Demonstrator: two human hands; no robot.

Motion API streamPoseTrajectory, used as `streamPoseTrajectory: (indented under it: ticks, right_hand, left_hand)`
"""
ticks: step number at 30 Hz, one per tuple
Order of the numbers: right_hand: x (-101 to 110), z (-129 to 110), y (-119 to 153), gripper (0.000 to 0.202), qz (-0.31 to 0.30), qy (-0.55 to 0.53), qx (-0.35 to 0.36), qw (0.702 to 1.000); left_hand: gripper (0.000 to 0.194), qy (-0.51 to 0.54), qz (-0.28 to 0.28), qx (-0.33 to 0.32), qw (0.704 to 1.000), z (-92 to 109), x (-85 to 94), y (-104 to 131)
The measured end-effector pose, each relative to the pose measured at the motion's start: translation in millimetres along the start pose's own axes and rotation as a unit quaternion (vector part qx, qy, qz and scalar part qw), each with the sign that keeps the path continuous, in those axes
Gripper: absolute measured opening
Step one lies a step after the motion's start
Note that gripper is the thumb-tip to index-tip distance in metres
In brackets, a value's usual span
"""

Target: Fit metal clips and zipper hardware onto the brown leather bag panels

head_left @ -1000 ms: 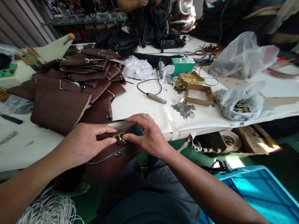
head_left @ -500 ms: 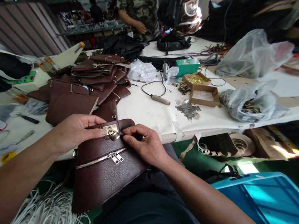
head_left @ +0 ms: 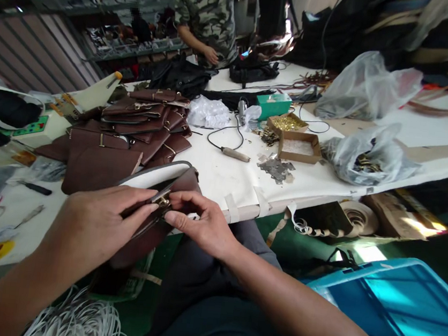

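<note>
A brown leather bag (head_left: 130, 254) is tilted in front of my body, its pale inner side showing along the upper edge. My left hand (head_left: 94, 223) grips the bag beside a gold-coloured turn lock (head_left: 162, 201), thumb and fingers closed on the leather. On the other side of the lock, my right hand (head_left: 203, 224) has its thumb and fingertips pinched at the metal. Fingers partly cover the lock, and the zip below it is mostly hidden.
Stacked brown leather pieces (head_left: 144, 121) lie on the white table (head_left: 215, 175). A wooden-handled tool (head_left: 236, 154), flat metal plates (head_left: 276, 168), a small cardboard box (head_left: 299, 147) and plastic bags (head_left: 371, 158) lie farther right. A blue crate (head_left: 405, 313) stands low right. Across the table stands a person (head_left: 208, 20).
The bag has been tipped, so its front with the zip faces away from view and its pale inner edge shows. Both hands stay at the lock.
</note>
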State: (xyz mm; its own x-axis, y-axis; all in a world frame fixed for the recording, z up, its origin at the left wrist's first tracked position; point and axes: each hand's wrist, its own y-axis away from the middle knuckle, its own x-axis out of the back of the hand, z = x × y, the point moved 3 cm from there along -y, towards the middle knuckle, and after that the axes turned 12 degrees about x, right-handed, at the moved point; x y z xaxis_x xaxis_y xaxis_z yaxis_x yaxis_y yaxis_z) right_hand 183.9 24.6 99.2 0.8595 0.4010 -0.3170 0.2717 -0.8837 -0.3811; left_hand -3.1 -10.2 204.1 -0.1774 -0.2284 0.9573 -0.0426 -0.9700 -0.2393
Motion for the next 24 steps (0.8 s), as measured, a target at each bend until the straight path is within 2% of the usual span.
streamPoseTrajectory:
  ticks: [3,5,7,13,16,18,20,24]
  right_hand:
    - [-17,12,3,0.049,0.027,-0.135,-0.065,0.988]
    - [-23,23,8,0.045,0.053,-0.172,-0.09,0.98]
    - [-22,37,16,0.043,0.084,-0.182,-0.106,0.974]
    - [5,67,45,0.041,0.165,-0.232,-0.136,0.949]
    - [22,73,60,0.041,0.215,-0.259,-0.164,0.927]
    - [34,77,69,0.04,0.261,-0.258,-0.179,0.913]
    - [43,82,76,0.034,0.293,-0.247,-0.185,0.905]
    - [55,100,83,0.027,0.345,-0.227,-0.198,0.889]
  left_hand:
    - [0.028,-0.137,0.107,-0.118,0.978,18,0.5,21]
    - [0.026,-0.186,0.143,-0.167,0.958,25,-9.1,28]
    - [0.025,-0.198,0.149,-0.193,0.949,28,-24.7,30]
    - [0.016,-0.162,0.106,-0.225,0.955,46,-69.6,33]
    - [0.024,-0.128,0.042,-0.272,0.953,63,-85.0,45]
    - [0.031,-0.121,0.011,-0.308,0.944,73,-96.4,53]
    - [0.035,-0.133,0.002,-0.345,0.929,81,-109.2,56]
    - [0.037,-0.142,-0.037,-0.411,0.9,83,-133.6,43]
